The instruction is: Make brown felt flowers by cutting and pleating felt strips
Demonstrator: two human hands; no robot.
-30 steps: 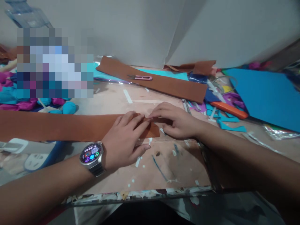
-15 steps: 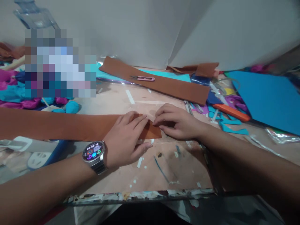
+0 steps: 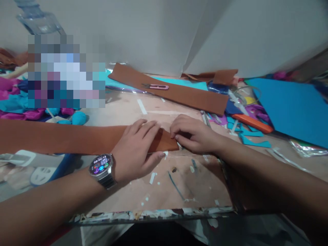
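Note:
A long brown strip, looking like craft foam, lies across the work surface from the left edge to the middle. My left hand rests flat on it near its right end, fingers stretched out and thumb apart, with a smartwatch on the wrist. At the strip's right tip, my right hand has thumb and forefinger pinched together on the far corner. Its other fingers are curled, and the exact contact is partly hidden by them.
Behind lies a second brown strip with pink thread snips on it. To the right are an orange-handled cutter, blue scraps and a blue sheet. Crumpled coloured pieces and a blurred-out patch are at left.
My left hand has slid slightly left and back, showing more of the strip's tip. My right hand has shifted a little right, staying at the tip.

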